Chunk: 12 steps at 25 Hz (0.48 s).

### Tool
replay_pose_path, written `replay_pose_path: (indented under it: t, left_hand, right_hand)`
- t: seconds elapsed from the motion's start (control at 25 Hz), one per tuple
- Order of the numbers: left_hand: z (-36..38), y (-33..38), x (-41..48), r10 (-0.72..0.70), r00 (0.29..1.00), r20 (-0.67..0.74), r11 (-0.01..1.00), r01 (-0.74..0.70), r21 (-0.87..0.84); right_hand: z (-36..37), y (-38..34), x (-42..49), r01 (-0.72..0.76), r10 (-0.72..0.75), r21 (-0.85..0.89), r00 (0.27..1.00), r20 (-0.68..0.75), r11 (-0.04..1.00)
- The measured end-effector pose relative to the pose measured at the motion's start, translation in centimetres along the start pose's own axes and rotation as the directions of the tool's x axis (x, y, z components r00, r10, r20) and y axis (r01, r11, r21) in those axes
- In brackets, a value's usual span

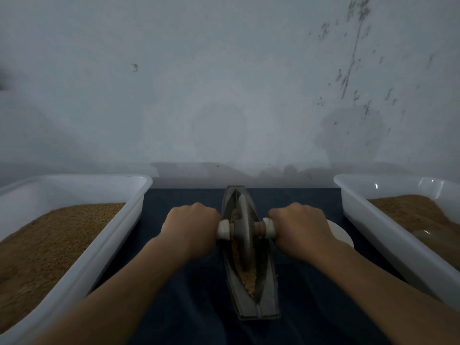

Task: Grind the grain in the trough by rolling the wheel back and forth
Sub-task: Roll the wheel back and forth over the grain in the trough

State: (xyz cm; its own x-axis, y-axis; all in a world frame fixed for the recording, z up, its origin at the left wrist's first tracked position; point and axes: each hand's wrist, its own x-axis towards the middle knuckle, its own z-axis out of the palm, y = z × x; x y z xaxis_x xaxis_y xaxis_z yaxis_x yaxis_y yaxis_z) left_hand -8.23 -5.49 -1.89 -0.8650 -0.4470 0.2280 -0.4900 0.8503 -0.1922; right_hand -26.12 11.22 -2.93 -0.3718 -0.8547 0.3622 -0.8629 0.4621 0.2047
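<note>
Dark cloth (189,307) under the trough (265,303), scuffed wall (224,95) behind it. The wheel (245,234) sits mid-trough, with the grain (250,278) mostly heaped at the trough's near end. My left hand (194,227) and right hand (298,227) each grip the axle (260,228). Push unevenly and I reckon the wheel tilts and flings grain over the side.

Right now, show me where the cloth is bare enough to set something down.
Bare cloth lies between the left tub and the trough, and right of the trough's near end. Crowded: a white disc lies between trough and right tub.
</note>
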Motion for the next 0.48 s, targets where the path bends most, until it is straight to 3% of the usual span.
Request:
replay_pose_path:
  t: [0.2,0.48]
  left_hand:
    - [-0.2,0.4,-1.8,0.015,0.999,-0.052,0.999,-0.013,0.034]
    - [1.6,-0.9,4.0,-0.022,0.996,-0.089,0.997,0.028,0.072]
  right_hand:
    - [-0.5,0.2,-1.8,0.015,-0.015,-0.016,1.0,0.005,1.0]
    - [1.9,1.0,3.9,-0.032,0.032,0.005,0.999,0.022,0.999]
